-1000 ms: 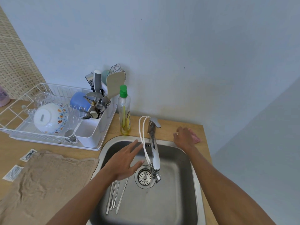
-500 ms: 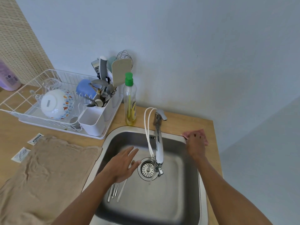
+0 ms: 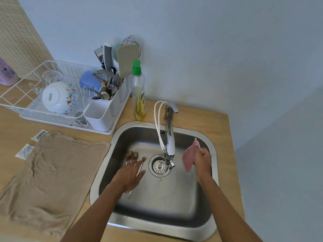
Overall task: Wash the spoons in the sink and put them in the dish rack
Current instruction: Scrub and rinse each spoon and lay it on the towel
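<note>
Spoons lie bunched on the steel sink floor, bowls just past my left hand, whose spread, empty fingers hover to gather them, while my right hand pinches a pink cloth, I judge for scrubbing.

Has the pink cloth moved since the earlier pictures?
Yes. The pink cloth has left the counter behind the sink and now hangs over the basin in the right hand, right of the tap.
</note>
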{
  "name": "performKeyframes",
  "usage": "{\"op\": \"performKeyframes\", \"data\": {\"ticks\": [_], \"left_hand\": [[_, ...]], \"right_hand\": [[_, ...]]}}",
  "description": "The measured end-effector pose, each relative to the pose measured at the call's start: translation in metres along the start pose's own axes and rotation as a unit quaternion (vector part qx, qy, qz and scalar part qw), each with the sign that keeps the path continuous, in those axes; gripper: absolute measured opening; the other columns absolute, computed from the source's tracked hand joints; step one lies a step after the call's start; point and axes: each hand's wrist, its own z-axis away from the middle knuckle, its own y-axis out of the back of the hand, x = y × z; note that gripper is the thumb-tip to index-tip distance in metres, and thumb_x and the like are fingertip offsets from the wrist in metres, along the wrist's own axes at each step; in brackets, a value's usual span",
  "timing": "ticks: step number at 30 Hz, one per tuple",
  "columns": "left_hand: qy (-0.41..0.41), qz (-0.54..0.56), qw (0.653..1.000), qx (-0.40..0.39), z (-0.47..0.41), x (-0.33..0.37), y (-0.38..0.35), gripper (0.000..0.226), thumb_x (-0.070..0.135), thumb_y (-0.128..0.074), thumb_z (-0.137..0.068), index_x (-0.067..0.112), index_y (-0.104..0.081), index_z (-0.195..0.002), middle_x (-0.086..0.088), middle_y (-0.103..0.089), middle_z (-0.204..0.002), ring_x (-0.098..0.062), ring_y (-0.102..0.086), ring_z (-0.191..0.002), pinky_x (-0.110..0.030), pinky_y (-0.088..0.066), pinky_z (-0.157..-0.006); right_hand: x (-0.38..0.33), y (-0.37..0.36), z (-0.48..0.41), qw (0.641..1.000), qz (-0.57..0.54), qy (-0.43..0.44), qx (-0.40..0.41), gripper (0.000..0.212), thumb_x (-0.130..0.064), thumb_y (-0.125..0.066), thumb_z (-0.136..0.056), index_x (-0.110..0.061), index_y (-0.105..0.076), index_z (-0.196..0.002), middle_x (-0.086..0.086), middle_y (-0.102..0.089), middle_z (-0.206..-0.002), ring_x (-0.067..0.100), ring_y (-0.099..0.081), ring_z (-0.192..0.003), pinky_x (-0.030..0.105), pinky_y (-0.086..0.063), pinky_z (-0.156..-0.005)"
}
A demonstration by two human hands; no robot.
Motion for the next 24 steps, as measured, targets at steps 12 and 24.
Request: {"op": "performKeyframes", "data": {"ticks": [12,24], "left_hand": [[0.099,-0.015,0.995,-0.029,-0.035,-0.019,-0.038,0.035,0.04,-0.048,-0.098,0.018,-0.057,-0.123,-0.006,-0.064,-0.121,-0.023,-0.063,-0.109,-0.034,-0.053,-0.09],[0.126,0.021,0.992,-0.003,-0.059,-0.026,-0.065,0.027,0.032,-0.051,-0.099,0.014,-0.056,-0.119,-0.006,-0.063,-0.118,-0.02,-0.061,-0.108,-0.029,-0.049,-0.089]], "right_hand": [[0.054,-0.045,0.057,0.868,-0.326,-0.347,-0.141,0.033,-0.032,-0.045,-0.104,-0.008,-0.066,-0.102,0.012,-0.076,-0.081,0.026,-0.064,-0.086,0.041,-0.05,-0.074],[0.089,-0.066,0.055,0.79,-0.411,-0.439,-0.12,0.041,-0.034,-0.061,-0.09,-0.007,-0.061,-0.122,0.022,-0.061,-0.131,0.038,-0.05,-0.129,0.056,-0.035,-0.111]]}}
